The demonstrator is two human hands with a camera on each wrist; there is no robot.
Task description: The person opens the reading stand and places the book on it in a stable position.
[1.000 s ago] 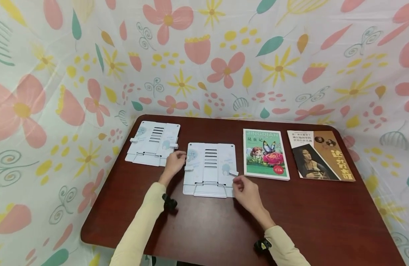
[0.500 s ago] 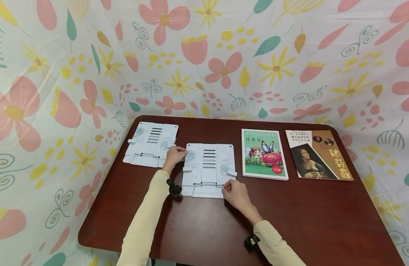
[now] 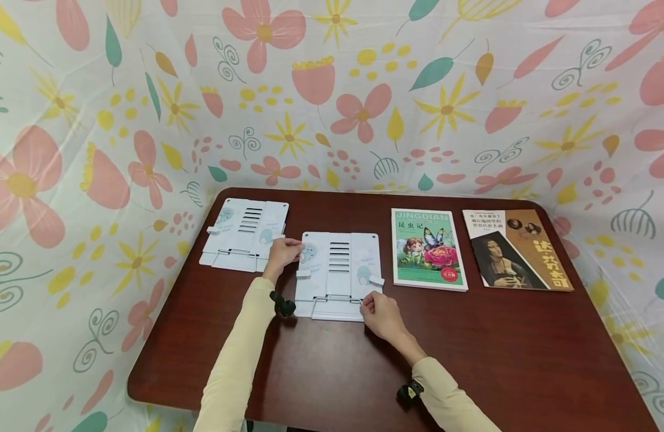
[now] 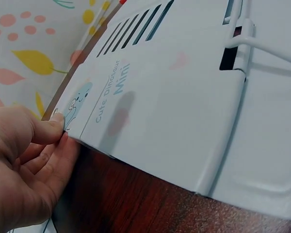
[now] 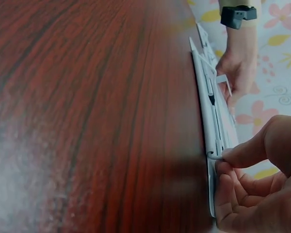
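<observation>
A white folding book stand (image 3: 315, 288) with slots, a wire bracket and pale dinosaur prints lies flat mid-table. My left hand (image 3: 282, 255) pinches its upper left edge; in the left wrist view, the thumb (image 4: 48, 131) lies on top and fingers go under the edge. At the stand's lower right, my right hand (image 3: 384, 317) pinches the end of the wire bracket (image 5: 216, 154) between thumb and fingertips, seen edge-on in the right wrist view. A small white page clip (image 3: 376, 280) sticks out just above that hand.
A second white book stand (image 3: 240, 240) lies behind my left hand, at the table's back left. To the right are a green children's book (image 3: 418, 273) and a brown-and-white art book (image 3: 547, 264). A flower-patterned curtain (image 3: 332, 120) borders the brown table (image 3: 321, 372).
My right hand has moved left from the stand's right edge to the wire bracket. The left hand has stayed at the left edge, shifting up slightly. The last half second shows almost no motion.
</observation>
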